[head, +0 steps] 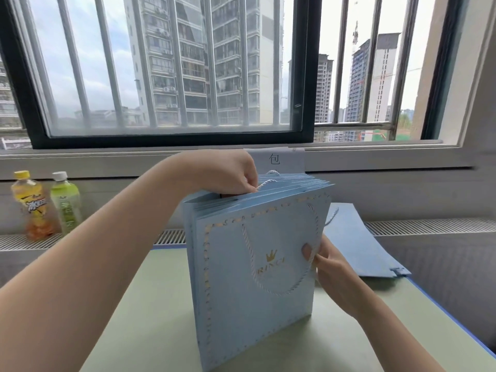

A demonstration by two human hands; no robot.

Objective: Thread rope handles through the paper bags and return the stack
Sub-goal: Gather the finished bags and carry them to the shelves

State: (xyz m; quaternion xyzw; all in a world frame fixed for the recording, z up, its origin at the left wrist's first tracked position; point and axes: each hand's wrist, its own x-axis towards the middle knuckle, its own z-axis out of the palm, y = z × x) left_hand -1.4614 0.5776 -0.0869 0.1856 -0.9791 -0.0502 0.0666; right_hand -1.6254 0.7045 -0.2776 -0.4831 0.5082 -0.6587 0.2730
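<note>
- Bags (pixel 255 277), pale blue paper with a gold dotted border and a small crown mark, stood upright as a packed stack on the green table (pixel 150 318), just in front of the window sill.
- The left hand (pixel 233 173) reached over the top edge of the stack, its fingers curled and pinching what looked like a white rope loop (pixel 264 183) there; motion blur made the exact hold hard to read.
- The right hand (pixel 330 267) gripped the right edge of the stack, its thumb pressed on the front bag, touching the rope handle (pixel 279 288) that hung down the front face in a long loop.
- A second pile of flat blue bags (pixel 359 245) lay on the table to the right, behind the upright stack.
- Two drink bottles, one yellow (pixel 33 208) and one green (pixel 67 204), stood side by side on the ledge to the far left, well apart from the bags.
- A white paper sign (pixel 275 159) with one printed character hung on the wall behind the stack.
</note>
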